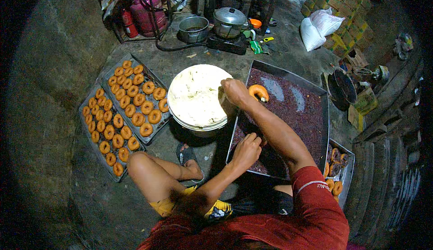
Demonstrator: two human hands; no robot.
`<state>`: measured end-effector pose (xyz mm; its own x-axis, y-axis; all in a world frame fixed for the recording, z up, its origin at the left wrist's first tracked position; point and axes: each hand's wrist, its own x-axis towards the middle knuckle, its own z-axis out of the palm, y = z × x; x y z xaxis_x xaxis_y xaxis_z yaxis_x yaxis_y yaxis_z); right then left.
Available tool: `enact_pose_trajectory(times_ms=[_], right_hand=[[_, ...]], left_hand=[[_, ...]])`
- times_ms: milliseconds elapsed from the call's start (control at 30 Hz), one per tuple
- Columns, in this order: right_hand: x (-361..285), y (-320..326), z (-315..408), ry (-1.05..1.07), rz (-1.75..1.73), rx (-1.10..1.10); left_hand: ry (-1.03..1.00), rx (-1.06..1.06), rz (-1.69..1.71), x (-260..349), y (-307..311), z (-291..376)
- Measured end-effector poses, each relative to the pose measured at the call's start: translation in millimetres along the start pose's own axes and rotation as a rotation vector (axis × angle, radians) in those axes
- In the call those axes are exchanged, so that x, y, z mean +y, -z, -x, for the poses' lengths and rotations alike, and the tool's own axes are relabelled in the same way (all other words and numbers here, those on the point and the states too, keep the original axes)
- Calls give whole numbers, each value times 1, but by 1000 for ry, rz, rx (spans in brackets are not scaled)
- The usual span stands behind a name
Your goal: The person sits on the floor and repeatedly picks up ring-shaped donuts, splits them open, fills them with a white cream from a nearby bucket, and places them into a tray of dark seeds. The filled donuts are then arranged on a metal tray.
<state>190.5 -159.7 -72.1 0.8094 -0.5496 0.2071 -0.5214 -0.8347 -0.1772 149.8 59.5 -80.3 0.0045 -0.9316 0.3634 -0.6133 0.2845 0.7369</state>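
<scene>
A round tub (198,126) is filled with pale cream (194,92). My right hand (235,92) is closed over the tub's right edge, its fingertips and anything in them hidden from above. Below it, my left hand (247,152) hovers with curled fingers above the near left part of a large metal tray (326,128). What it may hold lies out of sight under the fingers. Dark reddish-brown sprinkles (287,121) cover the tray's bottom. One ring doughnut (258,92) with a pale bit on its lower edge lies on them, just right of my right hand.
Two trays of ring doughnuts, a far one (159,133) and a near one (113,177), lie left. Another tray (348,172) holds coated and plain doughnuts at right. Behind stand a lidded pot (230,21) on a stove, an open pot (193,30) and a gas cylinder (147,13).
</scene>
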Motion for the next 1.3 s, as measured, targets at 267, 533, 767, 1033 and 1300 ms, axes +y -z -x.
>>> enact_pose_trajectory(times_ms=[267,533,767,1033,1300], right_hand=[[14,59,41,-462,-1201,147],[93,115,193,-700,-1378,204],[178,107,315,-979,-565,316],[173,117,349,-982,-536,374],[148,143,527,-1157,-1097,1223]], left_hand=[[-17,-44,-163,1,3,-1],[-21,-173,-301,21,14,-5],[-40,-139,-308,45,10,-18],[-83,-148,-176,81,-15,-39],[-107,-151,-120,85,-17,-39]])
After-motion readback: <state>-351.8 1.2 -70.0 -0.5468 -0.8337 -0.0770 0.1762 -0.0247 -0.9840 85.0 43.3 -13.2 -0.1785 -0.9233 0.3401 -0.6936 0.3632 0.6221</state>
